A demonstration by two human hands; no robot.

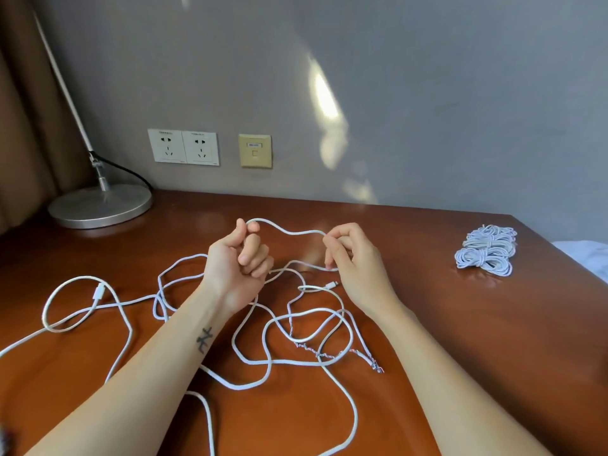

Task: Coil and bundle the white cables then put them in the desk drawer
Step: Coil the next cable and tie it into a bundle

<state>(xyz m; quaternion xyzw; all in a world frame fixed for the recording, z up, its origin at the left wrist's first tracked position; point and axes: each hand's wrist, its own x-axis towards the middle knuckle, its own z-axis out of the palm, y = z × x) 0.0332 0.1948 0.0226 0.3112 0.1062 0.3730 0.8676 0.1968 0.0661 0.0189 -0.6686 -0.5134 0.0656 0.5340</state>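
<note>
While both hands hung above the glossy reddish-brown desk (460,340), to the right of the round, brushed-metal lamp base (100,205), a short span of thin, smooth white cable (286,230) sagged between them. The left hand (240,258), the nearer of the two to the lamp base, had its palm turned up and its fingers curled into a loose fist, with the cable pinched between thumb and forefinger. The right hand (352,258), farther from the base, pinched the same cable at its fingertips, its other fingers bent.

Nearer the camera than the base and spreading rightward from it, the loose cables (250,357) lay on the wood in wide, overlapping loops; how many separate cables made up the tangle could not be told. Two small white plugs (99,291) showed among them, and one frayed end (371,360) of twisted coloured strands.

Far right of the base, near the desk's edge, one bundle (487,250) of tightly wound white cable lay flat. On the matte grey wall right of the base sat two white sockets (183,147) and one beige plate (255,150).
</note>
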